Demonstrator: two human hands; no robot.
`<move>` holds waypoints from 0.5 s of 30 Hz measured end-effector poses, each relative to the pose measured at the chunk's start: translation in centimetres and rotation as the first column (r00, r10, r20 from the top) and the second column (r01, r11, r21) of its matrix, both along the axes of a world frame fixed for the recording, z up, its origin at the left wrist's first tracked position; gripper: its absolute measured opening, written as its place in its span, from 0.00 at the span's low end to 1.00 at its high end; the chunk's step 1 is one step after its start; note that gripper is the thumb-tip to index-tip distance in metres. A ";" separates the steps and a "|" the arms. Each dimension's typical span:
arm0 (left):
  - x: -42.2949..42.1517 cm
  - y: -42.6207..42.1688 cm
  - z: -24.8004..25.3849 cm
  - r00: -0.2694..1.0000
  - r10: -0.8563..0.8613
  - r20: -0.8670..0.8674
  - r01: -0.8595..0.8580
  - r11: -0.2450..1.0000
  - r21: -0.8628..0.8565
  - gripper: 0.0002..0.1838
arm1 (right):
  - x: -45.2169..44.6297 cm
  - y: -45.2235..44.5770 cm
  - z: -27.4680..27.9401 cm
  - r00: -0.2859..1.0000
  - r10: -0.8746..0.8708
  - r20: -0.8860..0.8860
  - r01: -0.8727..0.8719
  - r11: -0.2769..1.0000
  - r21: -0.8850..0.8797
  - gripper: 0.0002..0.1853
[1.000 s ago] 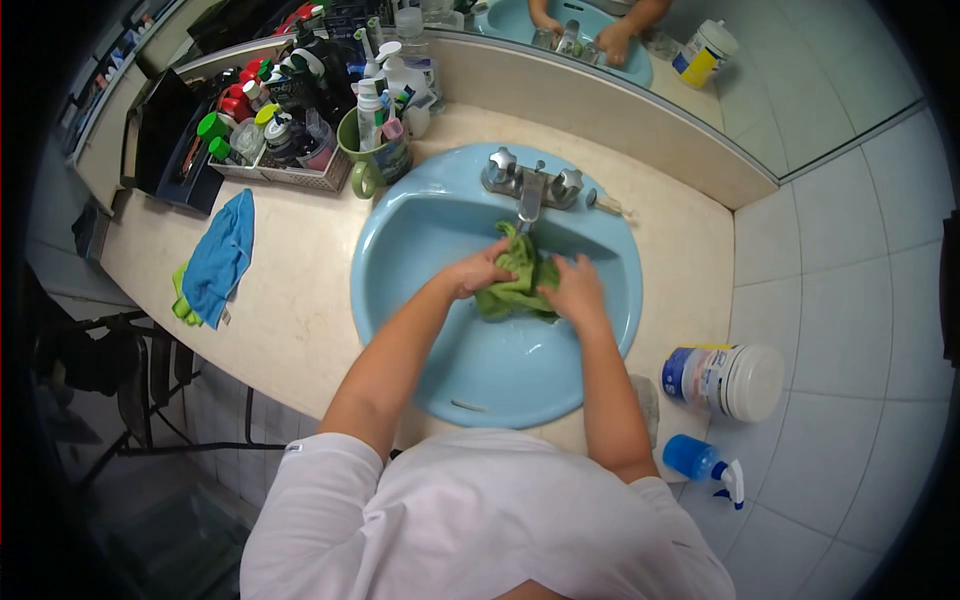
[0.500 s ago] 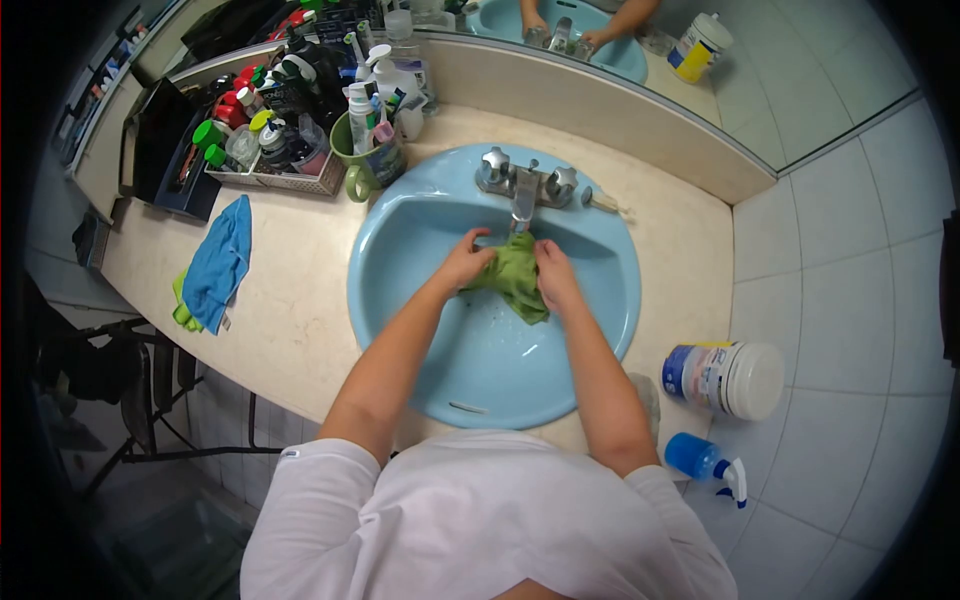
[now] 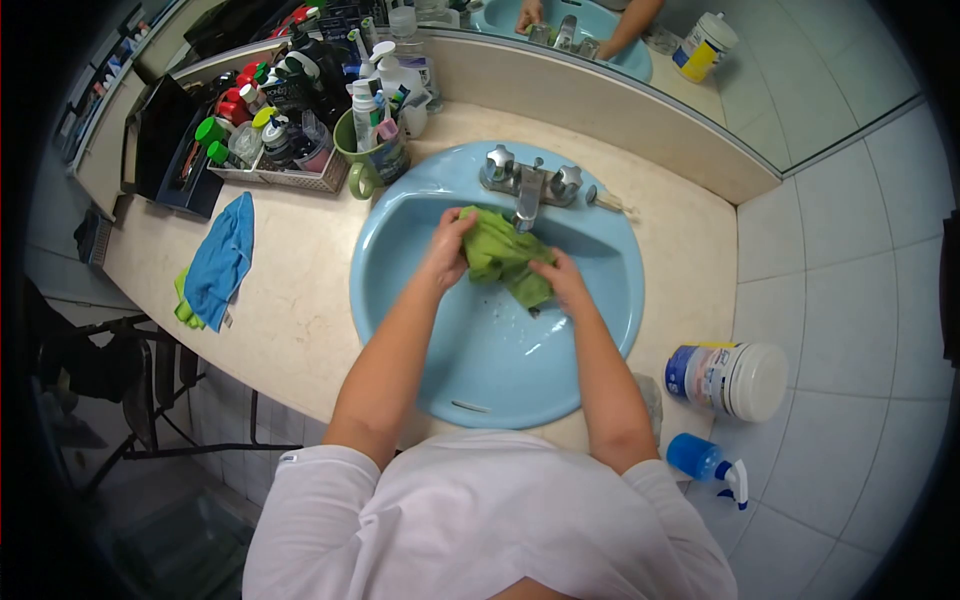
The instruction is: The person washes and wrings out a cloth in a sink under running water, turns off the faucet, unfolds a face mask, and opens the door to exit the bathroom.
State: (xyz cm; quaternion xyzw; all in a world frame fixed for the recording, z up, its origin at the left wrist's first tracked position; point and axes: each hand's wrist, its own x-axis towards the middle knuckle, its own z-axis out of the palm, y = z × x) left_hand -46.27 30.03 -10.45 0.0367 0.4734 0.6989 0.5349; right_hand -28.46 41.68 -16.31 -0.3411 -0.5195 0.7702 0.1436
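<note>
I have the left hand (image 3: 447,250) gripping one side of a green cloth (image 3: 495,252) and the right hand (image 3: 567,282) gripping the other, so the cloth hangs between them. It is over the sink (image 3: 480,370), close by the faucet (image 3: 527,205); whether water runs, I can't tell. If I ease either grip, the cloth, likely wet and heavy, could slip into the basin; lifted carelessly, it could snag on the spout. Swinging the left hand outward could knock the mug (image 3: 385,162) beyond it or drip on the surface (image 3: 290,290). Out past the right forearm, a careless elbow could topple the spray bottle (image 3: 695,457) or the tub (image 3: 727,380).
</note>
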 end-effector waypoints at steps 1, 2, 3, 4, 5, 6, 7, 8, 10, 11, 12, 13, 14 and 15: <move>0.0 -0.3 0.3 0.994 0.055 0.091 -0.056 0.998 0.013 0.19 | -0.2 -0.2 1.0 0.992 -0.083 -0.092 0.078 0.995 -0.060 0.16; 0.1 -0.6 0.7 0.980 -0.002 0.198 0.022 0.995 -0.100 0.23 | -0.6 -0.4 1.7 0.969 -0.170 -0.178 0.149 0.981 -0.124 0.16; 0.6 -0.5 0.2 0.973 -0.033 0.229 0.070 0.986 -0.153 0.22 | -1.0 -0.7 2.0 0.932 -0.258 -0.256 0.212 0.958 -0.194 0.15; 1.3 -0.2 -0.9 0.963 -0.060 0.262 0.117 0.972 -0.205 0.21 | -1.9 -1.3 1.8 0.940 -0.252 -0.229 0.246 0.968 -0.056 0.12; 2.1 0.2 -2.0 0.951 -0.085 0.297 0.164 0.953 -0.255 0.21 | -2.7 -2.3 1.6 0.943 -0.269 -0.197 0.281 0.959 0.035 0.11; 2.9 0.7 -3.3 0.957 -0.099 0.274 0.165 0.960 -0.228 0.19 | -3.7 -3.7 2.4 0.943 -0.289 -0.165 0.310 0.942 0.126 0.10; 3.7 1.3 -4.8 0.962 -0.113 0.251 0.166 0.965 -0.201 0.17 | -4.5 -4.8 3.0 0.941 -0.310 -0.135 0.333 0.918 0.217 0.10; 4.1 1.7 -6.2 0.966 -0.126 0.228 0.168 0.970 -0.175 0.16 | -5.3 -5.7 3.5 0.937 -0.326 -0.123 0.348 0.863 0.367 0.11; 4.0 1.9 -8.8 0.913 -0.154 0.378 0.156 0.987 0.027 0.13 | -6.1 -6.8 3.7 0.926 -0.362 -0.108 0.344 0.690 0.636 0.12; 3.9 1.9 -9.8 0.877 -0.178 0.446 0.135 0.983 0.127 0.14 | -6.1 -6.7 3.3 0.920 -0.380 -0.098 0.347 0.671 0.655 0.12; 4.1 2.0 -10.0 0.875 -0.114 0.471 0.074 0.992 0.103 0.13 | -6.2 -6.4 2.4 0.913 -0.398 -0.089 0.350 0.651 0.674 0.12; 4.5 2.2 -10.1 0.869 -0.050 0.493 0.013 0.997 0.078 0.13 | -6.4 -6.1 1.7 0.906 -0.416 -0.082 0.352 0.630 0.693 0.11; 4.9 2.4 -10.1 0.858 0.015 0.513 -0.048 0.998 0.052 0.13 | -6.5 -5.6 1.1 0.913 -0.402 -0.074 0.319 0.588 0.743 0.12; 5.3 2.6 -9.1 0.887 0.030 0.461 -0.019 0.999 -0.028 0.13 | -6.4 -4.8 0.6 0.919 -0.389 -0.065 0.285 0.543 0.790 0.12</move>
